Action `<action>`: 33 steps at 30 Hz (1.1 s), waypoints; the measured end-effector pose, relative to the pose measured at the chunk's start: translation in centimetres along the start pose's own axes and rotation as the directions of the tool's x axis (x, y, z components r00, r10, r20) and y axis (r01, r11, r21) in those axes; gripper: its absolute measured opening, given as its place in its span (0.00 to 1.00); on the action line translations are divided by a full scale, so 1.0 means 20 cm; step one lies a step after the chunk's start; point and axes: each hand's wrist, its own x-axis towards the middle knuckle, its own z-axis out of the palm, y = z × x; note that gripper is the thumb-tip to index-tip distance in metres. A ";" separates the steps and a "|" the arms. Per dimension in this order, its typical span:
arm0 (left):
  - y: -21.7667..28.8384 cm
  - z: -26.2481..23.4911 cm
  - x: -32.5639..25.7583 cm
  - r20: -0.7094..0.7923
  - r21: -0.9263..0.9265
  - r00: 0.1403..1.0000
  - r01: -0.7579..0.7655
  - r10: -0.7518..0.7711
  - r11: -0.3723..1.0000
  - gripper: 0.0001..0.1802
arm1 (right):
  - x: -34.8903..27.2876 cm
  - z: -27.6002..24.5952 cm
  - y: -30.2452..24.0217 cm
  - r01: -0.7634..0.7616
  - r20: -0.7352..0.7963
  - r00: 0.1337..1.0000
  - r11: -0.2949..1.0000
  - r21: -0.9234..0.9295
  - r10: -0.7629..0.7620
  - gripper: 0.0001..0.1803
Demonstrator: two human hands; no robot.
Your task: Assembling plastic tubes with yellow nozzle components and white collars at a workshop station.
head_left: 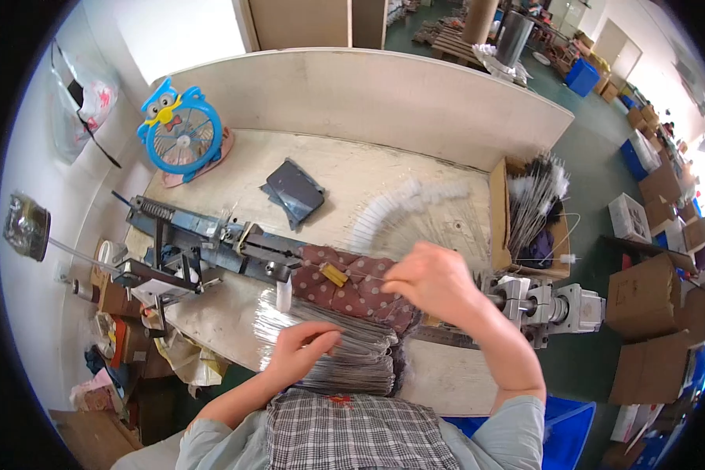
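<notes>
My right hand (429, 276) is closed in a pinch on a thin wire (366, 276), which runs left above a brown polka-dot cloth (313, 294). A small yellow piece (334, 274) lies on the cloth near that wire. Lower and to the left, my left hand (296, 354) hovers at a thick bundle of silvery wires (360, 362), its fingers curled and thumb close to the fingertips; whatever they hold is too small to make out. Just beyond it stands a small white bottle (283, 296). White-tipped brushes (380, 211) lie fanned out on the table past my right hand.
A long metal fixture (243, 247) crosses the table at left; a motorised clamp (536, 305) sits at right. Behind are a dark phone (296, 190) and a blue fan (182, 141). A cardboard box (500, 215) holds wire brushes. A low panel (305, 90) borders the far edge.
</notes>
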 end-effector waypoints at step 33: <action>-0.27 0.00 0.31 -0.023 -0.244 0.990 0.126 -0.136 0.962 0.07 | 0.03 0.40 -0.20 -0.065 -0.002 0.998 0.997 0.051 0.066 0.08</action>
